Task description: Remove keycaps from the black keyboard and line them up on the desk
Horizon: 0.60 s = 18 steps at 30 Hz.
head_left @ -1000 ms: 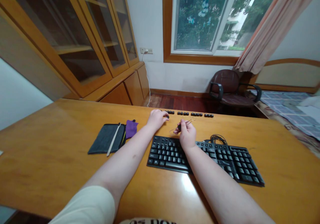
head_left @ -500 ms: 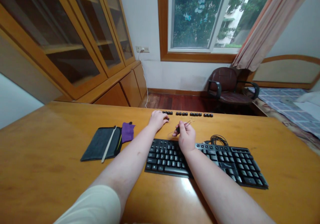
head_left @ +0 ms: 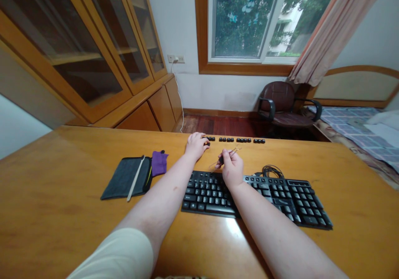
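Note:
My left hand [head_left: 195,146] rests at the far side of the desk, fingers closed around a small black keycap [head_left: 207,144] at the fingertips. Just beyond it, a row of black keycaps [head_left: 226,139] stands in small groups along the far edge; its left end is partly hidden by my fingers. A wire keycap puller [head_left: 221,160] with a dark handle is gripped in my right hand [head_left: 233,167], its thin wires poking out on both sides. Beneath my right wrist lies the black keyboard [head_left: 212,196], its top row of keys bare. My right forearm covers part of it.
Left of my arm lies a dark grey pouch [head_left: 120,179] with a pale, slim brush-like stick [head_left: 136,179] across it. A purple cloth [head_left: 159,163] sits beside them. The coiled cable [head_left: 272,171] is behind the keyboard. Past the desk stands a chair [head_left: 280,104].
My left hand has moved slightly away from me with the keycap, closer to the row. The right hand keeps its hold on the puller, nearly still. The view has shifted a little.

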Available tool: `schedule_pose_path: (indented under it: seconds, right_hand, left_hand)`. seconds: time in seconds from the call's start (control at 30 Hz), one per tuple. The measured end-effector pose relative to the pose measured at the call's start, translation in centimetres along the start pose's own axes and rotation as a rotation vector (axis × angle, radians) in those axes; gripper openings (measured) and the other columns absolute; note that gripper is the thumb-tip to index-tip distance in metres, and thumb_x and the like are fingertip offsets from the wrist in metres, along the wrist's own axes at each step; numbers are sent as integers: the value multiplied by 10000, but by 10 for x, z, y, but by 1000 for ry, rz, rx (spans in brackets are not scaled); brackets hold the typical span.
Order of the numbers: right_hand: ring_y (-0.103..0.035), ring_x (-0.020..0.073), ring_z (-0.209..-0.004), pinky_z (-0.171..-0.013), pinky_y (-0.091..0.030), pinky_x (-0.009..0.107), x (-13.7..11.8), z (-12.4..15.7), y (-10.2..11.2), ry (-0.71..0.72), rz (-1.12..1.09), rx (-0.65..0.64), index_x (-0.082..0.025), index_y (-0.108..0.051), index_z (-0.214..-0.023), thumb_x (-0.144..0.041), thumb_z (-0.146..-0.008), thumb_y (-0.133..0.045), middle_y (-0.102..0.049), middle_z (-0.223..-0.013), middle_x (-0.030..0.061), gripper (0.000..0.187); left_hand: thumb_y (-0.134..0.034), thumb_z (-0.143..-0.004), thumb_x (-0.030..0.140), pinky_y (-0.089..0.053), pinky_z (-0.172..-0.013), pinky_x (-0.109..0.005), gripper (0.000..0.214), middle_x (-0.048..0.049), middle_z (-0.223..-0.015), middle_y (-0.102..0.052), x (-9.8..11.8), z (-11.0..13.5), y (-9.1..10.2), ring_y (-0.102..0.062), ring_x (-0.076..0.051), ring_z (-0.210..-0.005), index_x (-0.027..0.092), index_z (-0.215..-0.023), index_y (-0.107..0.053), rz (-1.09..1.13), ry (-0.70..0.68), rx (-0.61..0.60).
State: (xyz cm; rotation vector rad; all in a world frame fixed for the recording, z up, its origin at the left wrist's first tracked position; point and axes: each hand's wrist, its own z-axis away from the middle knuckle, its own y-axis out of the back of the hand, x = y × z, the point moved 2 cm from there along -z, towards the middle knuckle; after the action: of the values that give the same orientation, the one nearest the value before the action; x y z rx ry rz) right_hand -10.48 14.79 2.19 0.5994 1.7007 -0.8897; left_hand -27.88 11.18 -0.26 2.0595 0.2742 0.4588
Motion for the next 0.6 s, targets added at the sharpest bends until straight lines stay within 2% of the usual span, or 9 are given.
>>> schedule_pose_path:
  seconds: [0.17, 0.4, 0.6]
  right_hand:
    - [-507, 74, -378, -394, -433, 195, 1, 0, -1, -2, -6, -3, -158, -513, -692, -513, -785, -522, -531, -526, -36, 367]
    - [-497, 74, -370, -394, -433, 197, 0, 0, -1, -9, 5, -12, -162, -510, -686, -517, -785, -520, -526, -511, -37, 370]
    - [-497, 78, -371, -383, -428, 201, 0, 0, -2, -16, -11, -9, -164, -510, -669, -509, -779, -533, -522, -511, -40, 363]
  left_hand:
    - [-635, -752, 289, -289, -958, -421, 103, -48, -1127, -581, 0, 0, -2, -425, -250, -1100, 258, -834, -687, 1, 14, -8]
    - [-680, -702, 247, -314, -937, -413, 100, -36, -1076, -606, -1, -1, -2, -449, -245, -1070, 248, -802, -674, 41, 46, -2]
    - [-663, -709, 231, -317, -948, -409, 145, -45, -1083, -600, 0, 0, -2, -451, -248, -1079, 250, -853, -671, 93, 69, -31]
